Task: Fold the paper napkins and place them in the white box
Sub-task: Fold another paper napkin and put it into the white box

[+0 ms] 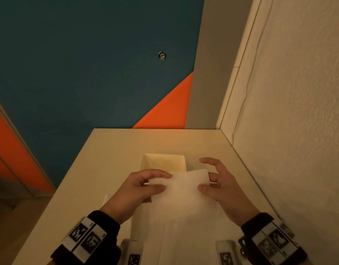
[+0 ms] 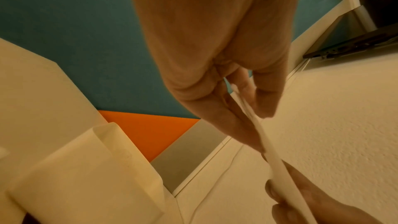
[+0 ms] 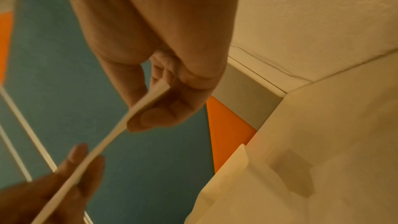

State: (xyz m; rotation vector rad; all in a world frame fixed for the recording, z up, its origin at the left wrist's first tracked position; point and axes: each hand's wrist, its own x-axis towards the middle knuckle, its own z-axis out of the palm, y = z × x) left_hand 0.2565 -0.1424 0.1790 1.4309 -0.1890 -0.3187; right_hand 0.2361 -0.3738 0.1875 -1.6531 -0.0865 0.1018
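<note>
Setting: cream table (image 1: 111, 150) against teal-and-orange wall, textured wall at right.
Folded paper napkin (image 1: 184, 188): held above table, just before white box (image 1: 163, 162). Left hand (image 1: 138, 186) pinching left edge; right hand (image 1: 218, 184) pinching right edge, index finger raised.
Advice: align edges flush, press crease flat before lowering into box.
Head view only: box. Wrist views only: napkin edge-on, layered thickness between thumb and fingers (image 3: 150, 117); loose napkins (image 2: 86, 176) on table.

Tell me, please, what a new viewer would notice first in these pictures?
First, the white napkin held above the table, the left hand pinching its left edge and the right hand its right edge. Just behind it stands the white box. Then the blue and orange wall beyond the table.
</note>
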